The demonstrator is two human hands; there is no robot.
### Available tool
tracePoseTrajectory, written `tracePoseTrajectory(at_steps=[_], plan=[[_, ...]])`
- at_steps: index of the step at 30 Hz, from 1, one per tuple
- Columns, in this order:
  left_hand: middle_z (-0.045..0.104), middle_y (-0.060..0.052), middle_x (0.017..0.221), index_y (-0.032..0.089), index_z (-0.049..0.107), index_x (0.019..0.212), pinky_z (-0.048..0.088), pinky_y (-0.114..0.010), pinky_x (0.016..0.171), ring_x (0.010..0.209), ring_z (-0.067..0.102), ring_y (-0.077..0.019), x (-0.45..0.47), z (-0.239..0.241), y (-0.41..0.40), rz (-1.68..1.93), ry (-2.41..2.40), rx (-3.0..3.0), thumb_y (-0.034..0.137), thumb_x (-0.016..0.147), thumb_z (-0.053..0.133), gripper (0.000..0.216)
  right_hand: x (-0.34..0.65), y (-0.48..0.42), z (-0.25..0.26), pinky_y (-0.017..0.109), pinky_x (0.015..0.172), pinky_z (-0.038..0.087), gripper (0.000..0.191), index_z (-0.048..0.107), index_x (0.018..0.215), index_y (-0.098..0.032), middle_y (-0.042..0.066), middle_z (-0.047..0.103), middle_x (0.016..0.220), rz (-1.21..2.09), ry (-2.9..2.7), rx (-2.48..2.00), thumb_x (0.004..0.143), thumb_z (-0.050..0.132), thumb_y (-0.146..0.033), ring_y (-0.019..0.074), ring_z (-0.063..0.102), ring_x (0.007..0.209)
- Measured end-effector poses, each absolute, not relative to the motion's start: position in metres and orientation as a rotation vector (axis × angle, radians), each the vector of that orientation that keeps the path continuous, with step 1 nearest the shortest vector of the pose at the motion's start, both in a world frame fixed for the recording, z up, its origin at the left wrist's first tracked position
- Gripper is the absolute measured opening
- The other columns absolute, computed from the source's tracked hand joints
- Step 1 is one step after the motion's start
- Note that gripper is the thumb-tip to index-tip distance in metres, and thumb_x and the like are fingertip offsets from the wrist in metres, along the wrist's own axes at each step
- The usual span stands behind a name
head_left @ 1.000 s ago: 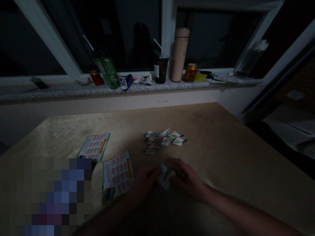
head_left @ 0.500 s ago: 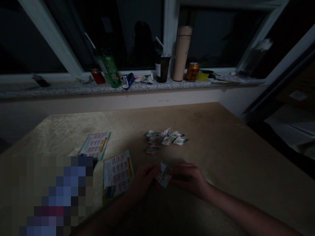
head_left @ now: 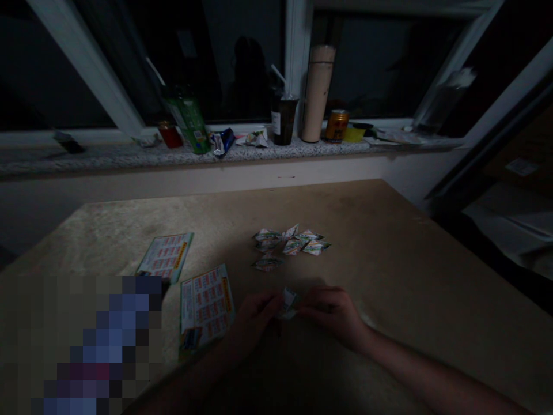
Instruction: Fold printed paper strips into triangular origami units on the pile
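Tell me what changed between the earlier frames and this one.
The right hand has dropped slightly, its grip shifting from near the top of the paper to its right edge. The paper shows smaller, its lower corner out of sight; whether folded or tilted is unclear. Nothing was let go. The left hand, folded pieces and sheets stayed put.

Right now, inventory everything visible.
Folded papers: about seven, white, centre
Held paper: one, whitish, between hands
Printed sheets: two, whitish, left
Table: one, tan, foreground
Windowsill: one, grey, behind
Bottle: one, green, sill left
Jar: one, red, beside bottle
Wrapper: one, blue, sill
Straw cup: one, dark, sill
Tumbler: one, beige, sill
Can: one, orange, sill
Tub: one, yellow, beside can
Windows: several, dark, behind
Other sill items: unclear
Lower left: pixelated
Left hand, right hand: one each, on paper
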State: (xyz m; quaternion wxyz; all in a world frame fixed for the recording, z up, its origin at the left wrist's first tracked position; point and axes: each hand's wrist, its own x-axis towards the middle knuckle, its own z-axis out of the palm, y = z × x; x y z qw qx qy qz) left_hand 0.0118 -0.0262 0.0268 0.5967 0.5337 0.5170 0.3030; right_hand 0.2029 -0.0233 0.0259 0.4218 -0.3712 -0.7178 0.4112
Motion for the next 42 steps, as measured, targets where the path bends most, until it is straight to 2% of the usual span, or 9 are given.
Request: tracePoseTrajectory(at_steps=[6, 14, 16, 19, 21, 24, 28, 35, 42], plan=[[0.069, -0.002, 0.091, 0.020, 0.068, 0.094, 0.046, -0.028, 0.075, 0.086, 0.060, -0.0217, 0.008, 0.024, -0.028, 0.844, 1.297, 1.343, 0.046, 0.075, 0.056, 0.035, 0.203, -0.022, 0.026, 0.023, 0.058, 0.048, 0.019, 0.071, 0.090, -0.019, 0.005, 0.068, 0.076, 1.103, -1.820, -0.845, 0.078, 0.064, -0.033, 0.0143, 0.062, 0.066], [0.067, -0.004, 0.095, 0.017, 0.066, 0.095, 0.043, -0.033, 0.084, 0.093, 0.058, -0.0243, 0.007, 0.018, -0.029, 0.787, 1.317, 1.313, 0.044, 0.077, 0.057, 0.034, 0.203, -0.021, 0.033, 0.024, 0.067, 0.048, 0.018, 0.069, 0.095, -0.022, 0.005, 0.067, 0.085, 1.110, -1.868, -0.757, 0.083, 0.058, -0.029, 0.0145, 0.061, 0.077], [0.064, -0.006, 0.103, 0.017, 0.059, 0.110, 0.043, -0.034, 0.086, 0.098, 0.056, -0.0246, 0.009, 0.021, -0.030, 0.843, 1.171, 1.327, 0.043, 0.079, 0.055, 0.041, 0.203, -0.020, 0.034, 0.025, 0.067, 0.048, 0.017, 0.069, 0.094, -0.022, 0.005, 0.066, 0.083, 1.100, -1.841, -0.787, 0.084, 0.057, -0.029, 0.0148, 0.060, 0.077], [0.053, -0.009, 0.124, 0.020, 0.041, 0.130, 0.039, -0.036, 0.093, 0.111, 0.049, -0.0267, 0.009, 0.024, -0.031, 0.936, 0.960, 1.424, 0.040, 0.072, 0.065, 0.066, 0.204, -0.019, 0.036, 0.028, 0.069, 0.048, 0.018, 0.069, 0.094, -0.021, 0.006, 0.065, 0.084, 1.076, -1.787, -0.853, 0.085, 0.056, -0.031, 0.0166, 0.060, 0.079], [0.049, -0.009, 0.129, 0.022, 0.045, 0.128, 0.034, -0.038, 0.098, 0.118, 0.044, -0.0286, 0.009, 0.023, -0.032, 0.945, 0.989, 1.546, 0.035, 0.065, 0.072, 0.070, 0.204, -0.018, 0.038, 0.029, 0.069, 0.048, 0.019, 0.068, 0.093, -0.021, 0.007, 0.065, 0.084, 1.060, -1.754, -0.879, 0.085, 0.055, -0.032, 0.0174, 0.060, 0.080], [0.054, -0.009, 0.123, 0.024, 0.061, 0.113, 0.033, -0.039, 0.099, 0.116, 0.045, -0.0294, 0.008, 0.022, -0.031, 0.946, 1.119, 1.673, 0.032, 0.065, 0.071, 0.050, 0.204, -0.018, 0.039, 0.029, 0.068, 0.048, 0.019, 0.068, 0.092, -0.020, 0.006, 0.065, 0.083, 1.059, -1.738, -0.900, 0.085, 0.055, -0.032, 0.0178, 0.060, 0.079], [0.063, -0.005, 0.114, 0.024, 0.065, 0.107, 0.038, -0.038, 0.095, 0.108, 0.053, -0.0269, 0.008, 0.024, -0.030, 0.943, 1.156, 1.591, 0.030, 0.071, 0.065, 0.036, 0.203, -0.020, 0.035, 0.030, 0.072, 0.049, 0.018, 0.067, 0.093, -0.021, 0.006, 0.066, 0.086, 1.097, -1.746, -0.868, 0.085, 0.055, -0.030, 0.0180, 0.060, 0.082], [0.067, -0.003, 0.107, 0.024, 0.069, 0.103, 0.043, -0.037, 0.092, 0.100, 0.060, -0.0255, 0.008, 0.029, -0.029, 0.937, 1.200, 1.508, 0.024, 0.069, 0.064, 0.033, 0.204, -0.021, 0.031, 0.029, 0.073, 0.048, 0.022, 0.065, 0.103, -0.022, 0.006, 0.062, 0.093, 1.166, -1.791, -0.807, 0.081, 0.060, -0.028, 0.0170, 0.059, 0.086], [0.069, -0.002, 0.102, 0.026, 0.070, 0.097, 0.043, -0.039, 0.091, 0.097, 0.061, -0.0257, 0.008, 0.029, -0.031, 0.863, 1.260, 1.534, 0.026, 0.068, 0.067, 0.029, 0.202, -0.021, 0.027, 0.027, 0.066, 0.049, 0.019, 0.069, 0.094, -0.022, 0.006, 0.066, 0.087, 1.122, -1.800, -0.811, 0.081, 0.061, -0.033, 0.0160, 0.061, 0.078]])
